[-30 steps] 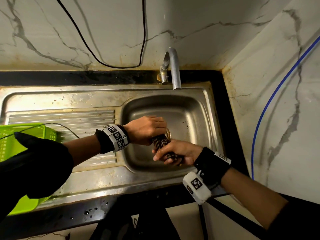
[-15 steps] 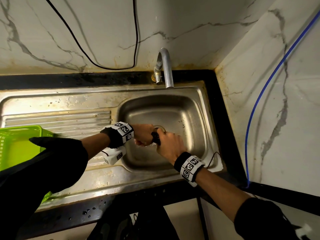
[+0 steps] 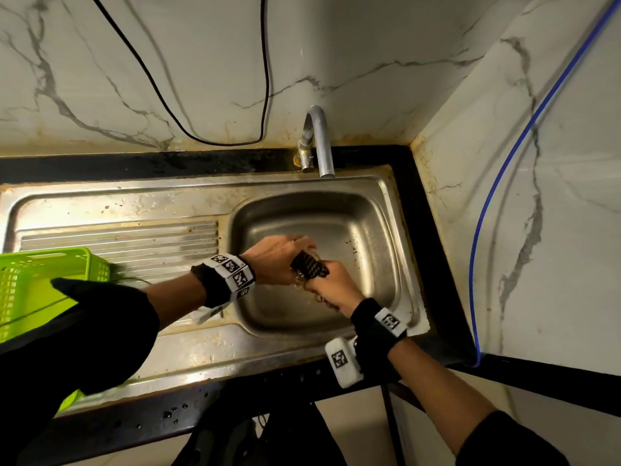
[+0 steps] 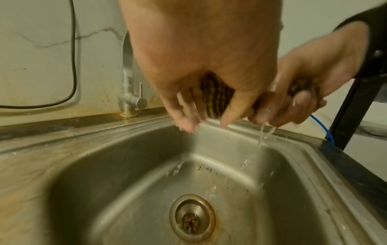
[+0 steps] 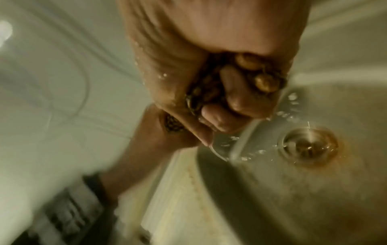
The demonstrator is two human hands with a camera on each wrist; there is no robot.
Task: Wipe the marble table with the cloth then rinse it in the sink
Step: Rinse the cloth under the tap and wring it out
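Nearest the sink's [image 3: 396, 210] front rim, the right hand [image 3: 331, 285] has rolled knuckles-up again, clenched round the cloth [image 3: 309, 265]; the left hand [image 3: 275, 262] grips its far end. Water streams toward the drain [image 4: 192, 217], so this is probably wringing, with the tap [image 3: 319, 142] apparently dry.

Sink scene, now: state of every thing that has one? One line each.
cloth: wet, twisted into a roll, held over the basin
left hand: grips one end of the cloth
right hand: grips the other end, water running off it
sink: basin wet with drops, not filled
drain: open, rust-stained, no plug
tap: no water running from the spout
green basket: sits on the drainboard, contents not visible
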